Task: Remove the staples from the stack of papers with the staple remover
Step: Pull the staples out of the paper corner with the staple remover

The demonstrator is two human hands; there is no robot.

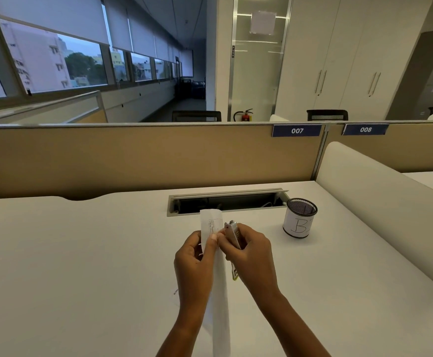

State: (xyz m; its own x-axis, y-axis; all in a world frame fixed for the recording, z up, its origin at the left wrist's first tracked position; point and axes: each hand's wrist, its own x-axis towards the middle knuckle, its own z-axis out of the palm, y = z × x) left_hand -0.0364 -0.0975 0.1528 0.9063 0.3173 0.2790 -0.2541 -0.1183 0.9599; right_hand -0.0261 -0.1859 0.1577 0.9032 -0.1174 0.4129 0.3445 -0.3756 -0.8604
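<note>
A stack of white papers [219,292] is held up on edge above the white desk [81,253], its top part showing small print. My left hand [193,261] grips the papers near the top, thumb pressed on the front sheet. My right hand [251,253] holds a silver metal staple remover [232,234] against the papers' right edge, close to my left thumb. The tool's lower end, with a yellowish part, sticks out below my right palm. No staple is visible at this size.
A black mesh pen cup [300,219] wrapped in paper marked "B" stands at the right. An open cable tray [225,200] is set into the desk behind the hands. Beige partition panels [145,155] enclose the desk; a white divider [380,202] runs along the right.
</note>
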